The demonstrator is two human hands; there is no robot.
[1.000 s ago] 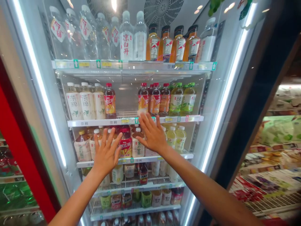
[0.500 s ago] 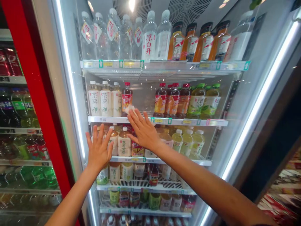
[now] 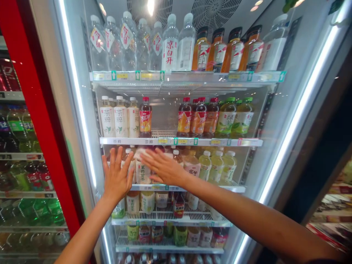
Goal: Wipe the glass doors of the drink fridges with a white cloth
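A lit drinks cooler with a clear glass door [image 3: 165, 115] fills the middle of the head view. Against the glass at the left, in front of the third shelf, my left hand [image 3: 117, 178] lies flat, fingers spread and empty. To its right, my right hand [image 3: 163, 168] is stretched out on the glass, pointing left, and holds a white cloth [image 3: 140, 153] beneath its fingers. Only part of the cloth shows, near the fingertips. The hand and cloth partly cover the bottles behind the door.
Inside stand rows of bottles, with clear water bottles [image 3: 128, 44] on top and red-capped tea bottles [image 3: 184, 117] below. A bright light strip [image 3: 78, 91] runs down each side. At the left, beyond a red frame [image 3: 33, 95], another cooler holds drinks. More goods show at the lower right.
My right hand has moved down the glass with the cloth, from the second shelf's edge to the third shelf's bottles. My left hand stays nearly in place. The view has shifted slightly.
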